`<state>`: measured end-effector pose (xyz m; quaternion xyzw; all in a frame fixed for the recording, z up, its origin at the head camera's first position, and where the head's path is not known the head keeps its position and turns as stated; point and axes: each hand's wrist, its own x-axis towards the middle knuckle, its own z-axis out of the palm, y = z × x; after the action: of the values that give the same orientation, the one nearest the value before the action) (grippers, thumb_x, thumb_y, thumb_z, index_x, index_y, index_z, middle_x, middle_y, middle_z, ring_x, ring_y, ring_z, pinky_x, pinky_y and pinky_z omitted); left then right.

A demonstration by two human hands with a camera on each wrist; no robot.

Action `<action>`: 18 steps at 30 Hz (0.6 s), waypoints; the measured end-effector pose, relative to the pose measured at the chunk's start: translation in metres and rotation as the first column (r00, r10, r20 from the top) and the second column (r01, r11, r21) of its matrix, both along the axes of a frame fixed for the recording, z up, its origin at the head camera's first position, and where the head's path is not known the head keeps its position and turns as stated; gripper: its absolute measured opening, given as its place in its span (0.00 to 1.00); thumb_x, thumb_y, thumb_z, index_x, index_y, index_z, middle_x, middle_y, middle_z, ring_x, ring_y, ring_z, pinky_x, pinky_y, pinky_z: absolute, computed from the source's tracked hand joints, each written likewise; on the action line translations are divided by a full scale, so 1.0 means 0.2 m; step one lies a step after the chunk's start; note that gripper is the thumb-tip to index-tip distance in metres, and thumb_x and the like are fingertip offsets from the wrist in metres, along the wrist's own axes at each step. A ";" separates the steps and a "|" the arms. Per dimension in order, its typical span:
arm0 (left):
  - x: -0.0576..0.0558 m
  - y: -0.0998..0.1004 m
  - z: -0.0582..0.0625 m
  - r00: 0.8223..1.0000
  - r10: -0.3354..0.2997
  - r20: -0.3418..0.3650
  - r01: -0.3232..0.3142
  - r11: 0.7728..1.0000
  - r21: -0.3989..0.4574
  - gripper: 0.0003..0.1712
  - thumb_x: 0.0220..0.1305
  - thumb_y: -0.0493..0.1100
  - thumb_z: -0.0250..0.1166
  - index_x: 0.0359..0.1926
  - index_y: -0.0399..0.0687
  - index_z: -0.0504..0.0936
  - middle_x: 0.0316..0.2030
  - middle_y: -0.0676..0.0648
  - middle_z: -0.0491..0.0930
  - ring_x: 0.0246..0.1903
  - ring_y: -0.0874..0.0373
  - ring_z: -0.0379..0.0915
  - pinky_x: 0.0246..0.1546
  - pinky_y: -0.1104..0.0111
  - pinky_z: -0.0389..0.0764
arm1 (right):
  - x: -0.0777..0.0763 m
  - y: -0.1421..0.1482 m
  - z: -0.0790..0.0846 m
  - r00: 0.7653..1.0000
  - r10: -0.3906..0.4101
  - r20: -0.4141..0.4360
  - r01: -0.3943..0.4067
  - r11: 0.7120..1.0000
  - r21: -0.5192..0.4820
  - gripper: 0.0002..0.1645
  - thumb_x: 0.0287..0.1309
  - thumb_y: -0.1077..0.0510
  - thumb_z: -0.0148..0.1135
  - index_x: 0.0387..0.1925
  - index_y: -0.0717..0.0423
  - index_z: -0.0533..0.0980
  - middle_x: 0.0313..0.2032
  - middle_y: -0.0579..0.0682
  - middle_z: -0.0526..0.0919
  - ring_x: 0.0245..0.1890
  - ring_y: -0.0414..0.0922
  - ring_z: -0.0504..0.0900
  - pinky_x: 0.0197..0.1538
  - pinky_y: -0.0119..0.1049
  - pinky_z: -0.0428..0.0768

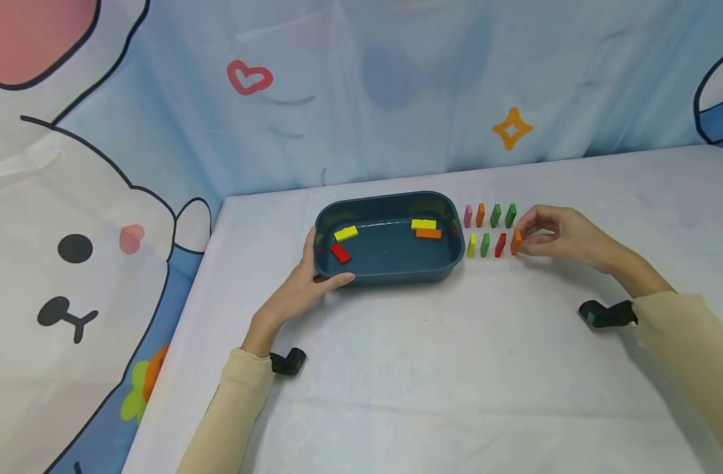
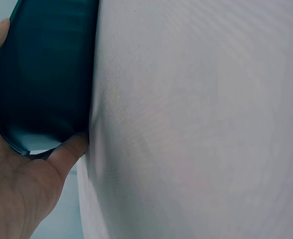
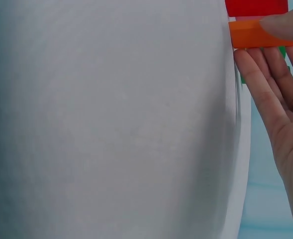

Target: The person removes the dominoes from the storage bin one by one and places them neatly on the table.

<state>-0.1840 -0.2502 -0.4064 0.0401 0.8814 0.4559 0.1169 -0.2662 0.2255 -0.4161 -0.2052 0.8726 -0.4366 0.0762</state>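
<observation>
My left hand [image 1: 302, 283] holds the left end of a dark teal plastic bin [image 1: 391, 276], thumb along its front wall and fingers at its left side. In the left wrist view the thumb [image 2: 71, 152] presses low on the bin's wall. My right hand [image 1: 565, 237] pinches an orange block [image 3: 250, 34], which stands upright at the right end of the front row. Beside it in that row stand a red block [image 1: 500, 245], a green block [image 1: 484, 245] and a yellow block [image 1: 471, 245].
Behind stand a pink block [image 1: 467, 216], another orange block [image 1: 481, 215] and two green blocks [image 1: 495, 216]. In the bin lie two yellow blocks [image 1: 346, 233], a red one [image 1: 340, 253] and an orange one [image 1: 428, 234]. A white cloth [image 1: 432, 368] covers the table; a printed curtain [image 1: 397, 92] hangs behind.
</observation>
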 end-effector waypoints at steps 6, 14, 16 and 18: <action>0.00 0.00 -0.01 1.000 -0.001 0.004 0.001 1.000 0.004 0.72 0.62 0.72 0.70 0.82 0.71 0.22 0.84 0.49 0.35 0.81 0.45 0.44 0.76 0.40 0.55 | 0.00 0.00 -0.01 1.000 -0.016 0.008 0.016 1.000 0.007 0.21 0.57 0.73 0.74 0.52 0.67 0.77 0.46 0.53 0.79 0.44 0.32 0.78 0.46 0.19 0.80; 0.00 0.00 0.00 1.000 -0.005 -0.009 0.005 1.000 -0.006 0.72 0.62 0.72 0.70 0.83 0.69 0.23 0.84 0.48 0.34 0.81 0.44 0.43 0.76 0.40 0.55 | 0.00 -0.01 0.00 0.999 -0.029 0.022 0.028 0.998 0.064 0.21 0.58 0.72 0.73 0.52 0.67 0.77 0.49 0.56 0.79 0.43 0.30 0.78 0.46 0.17 0.78; -0.01 0.00 0.00 1.000 -0.005 -0.011 0.005 1.000 -0.006 0.72 0.62 0.72 0.70 0.83 0.69 0.23 0.84 0.49 0.34 0.81 0.44 0.44 0.76 0.40 0.55 | 0.00 -0.01 0.00 0.999 -0.028 0.023 0.026 0.997 0.074 0.21 0.59 0.72 0.73 0.52 0.67 0.77 0.49 0.56 0.80 0.44 0.29 0.78 0.46 0.17 0.78; -0.01 0.00 0.00 1.000 -0.009 -0.014 0.009 1.000 -0.003 0.72 0.61 0.72 0.70 0.83 0.70 0.23 0.84 0.49 0.34 0.81 0.44 0.44 0.76 0.40 0.55 | 0.00 -0.01 0.00 1.000 -0.024 0.021 0.022 0.997 0.076 0.21 0.59 0.72 0.73 0.52 0.67 0.77 0.50 0.56 0.80 0.44 0.29 0.78 0.46 0.16 0.78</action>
<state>-0.1856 -0.2496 -0.4068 0.0468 0.8826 0.4539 0.1129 -0.2666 0.2229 -0.4156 -0.1875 0.8900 -0.4062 0.0884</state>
